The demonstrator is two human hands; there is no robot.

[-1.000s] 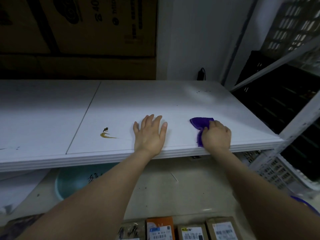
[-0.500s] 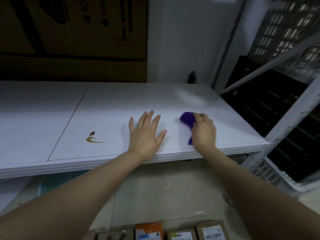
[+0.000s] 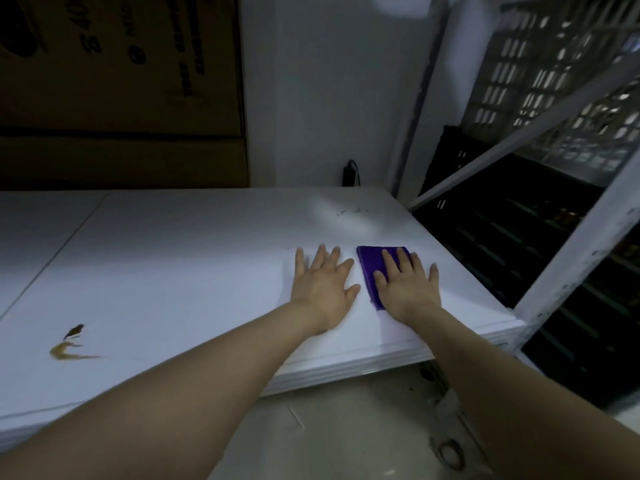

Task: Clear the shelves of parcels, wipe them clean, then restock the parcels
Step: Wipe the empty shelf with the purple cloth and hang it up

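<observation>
A bare white shelf (image 3: 194, 258) runs under stacked cardboard boxes (image 3: 117, 84), with a brown smear (image 3: 71, 348) near its front left. The left hand (image 3: 320, 284) lies flat on it, fingers spread. Just beside it, the right hand (image 3: 407, 284) presses a purple cloth (image 3: 370, 268) down with fingers splayed, near the shelf's right front corner by the metal upright (image 3: 575, 258).

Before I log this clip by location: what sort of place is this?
Probably a stockroom or warehouse storage area: a white metal-framed shelf, big printed cardboard cartons stacked behind it, and slotted plastic crates on the neighbouring rack. The right hand presses a purple cloth flat on the shelf.
</observation>
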